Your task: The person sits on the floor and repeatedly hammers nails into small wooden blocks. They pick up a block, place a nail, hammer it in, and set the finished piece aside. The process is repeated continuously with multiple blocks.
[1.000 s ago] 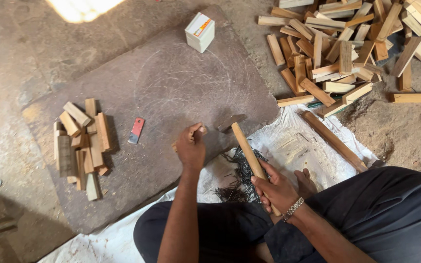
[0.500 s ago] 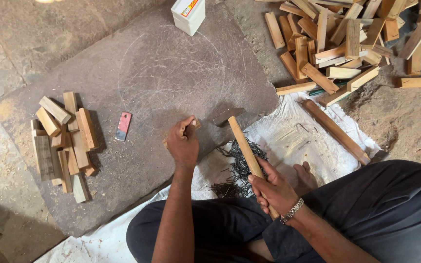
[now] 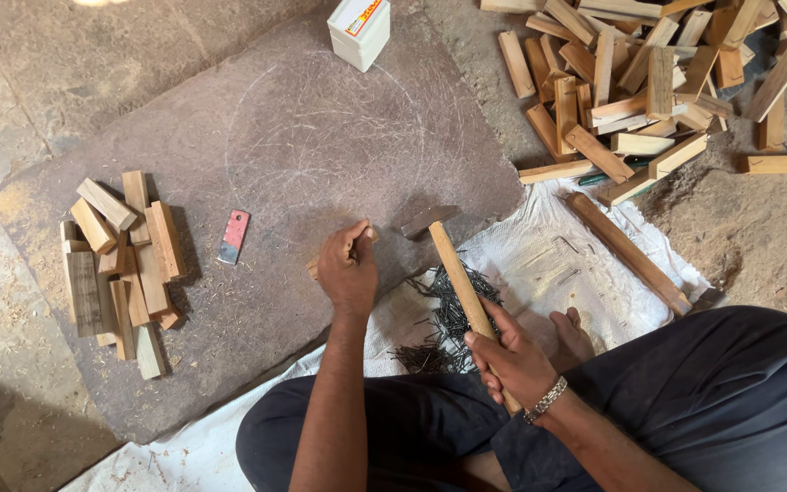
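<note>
Fingers of the left hand [image 3: 348, 271] pinch a wood piece [image 3: 368, 235] on the slab [image 3: 257, 137]; the right hand [image 3: 514, 357] is closed around a hammer [image 3: 460, 273].

White cardboard box [image 3: 360, 31] | stands at the far edge of the stone slab [image 3: 321, 137], cut off by the top of the frame | rectangular, upright | its top face carries a label with a red and orange-yellow band | no other packages, signs or screens in view
</note>
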